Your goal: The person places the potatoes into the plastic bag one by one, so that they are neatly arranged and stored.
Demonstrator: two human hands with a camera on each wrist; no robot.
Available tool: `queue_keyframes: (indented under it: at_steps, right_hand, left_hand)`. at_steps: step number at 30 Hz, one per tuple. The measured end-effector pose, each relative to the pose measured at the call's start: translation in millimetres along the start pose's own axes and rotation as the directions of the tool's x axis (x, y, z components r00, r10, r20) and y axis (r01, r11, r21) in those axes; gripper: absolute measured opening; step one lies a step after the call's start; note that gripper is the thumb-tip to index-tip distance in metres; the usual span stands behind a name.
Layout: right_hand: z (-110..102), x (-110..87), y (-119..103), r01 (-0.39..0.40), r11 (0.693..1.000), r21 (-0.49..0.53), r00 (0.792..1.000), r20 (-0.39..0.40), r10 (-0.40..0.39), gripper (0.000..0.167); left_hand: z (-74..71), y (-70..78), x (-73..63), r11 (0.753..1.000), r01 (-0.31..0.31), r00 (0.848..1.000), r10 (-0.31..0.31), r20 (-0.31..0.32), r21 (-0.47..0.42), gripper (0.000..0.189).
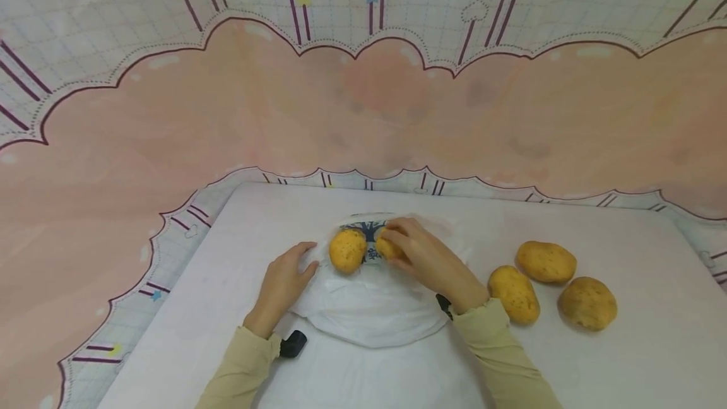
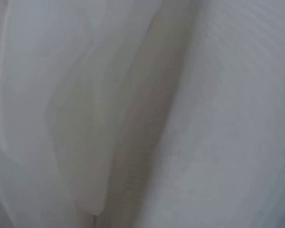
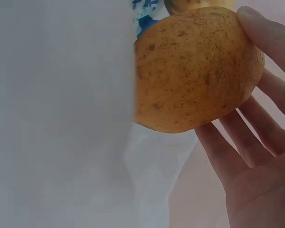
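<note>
A potato (image 3: 199, 71) is held in my right hand (image 1: 417, 254), gripped between the thumb and the fingers. In the head view this potato is mostly covered by the hand. It is over a white bag (image 1: 369, 314) with a blue tree print (image 1: 370, 230), which lies spread out in front of me. Another potato (image 1: 348, 250) rests on the left part of the print. My left hand (image 1: 286, 279) is beside the bag's left edge, thumb and fingers apart, holding nothing. White folds of the bag (image 2: 76, 118) fill much of the left wrist view.
To the right of the bag, three more potatoes lie close together: one at the back (image 1: 546, 262), one nearer the bag (image 1: 514, 294) and a rounder one (image 1: 587, 303). They rest on a white table (image 1: 642, 365). A patterned cloth (image 1: 397, 118) hangs behind it.
</note>
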State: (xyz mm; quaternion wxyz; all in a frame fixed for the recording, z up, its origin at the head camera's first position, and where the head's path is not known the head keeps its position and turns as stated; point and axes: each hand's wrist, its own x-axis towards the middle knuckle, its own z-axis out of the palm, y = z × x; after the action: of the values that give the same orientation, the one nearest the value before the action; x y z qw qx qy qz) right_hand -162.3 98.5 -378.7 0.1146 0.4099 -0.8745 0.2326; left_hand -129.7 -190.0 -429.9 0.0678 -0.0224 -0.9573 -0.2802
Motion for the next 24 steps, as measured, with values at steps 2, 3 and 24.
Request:
queue_keyframes:
  at_steps: [2,3,24]
  right_hand:
    - [2,0.9,1,-0.01,1.0,0.001,1.0,0.011,0.01,0.041]
    - [4,1.2,2,-0.015,1.0,0.003,1.0,0.016,0.015,0.04]
    - [22,8.0,8,0.004,1.0,-0.026,1.0,0.01,-0.004,0.044]
  left_hand:
    - [-0.1,0.4,-0.2,1.0,-0.001,1.0,0.001,0.005,-0.001,0.041]
    - [-0.3,0.5,-0.1,1.0,-0.005,1.0,0.005,0.006,0.0,0.041]
    - [-0.8,1.9,0.8,1.0,-0.009,1.0,0.009,0.002,0.026,0.04]
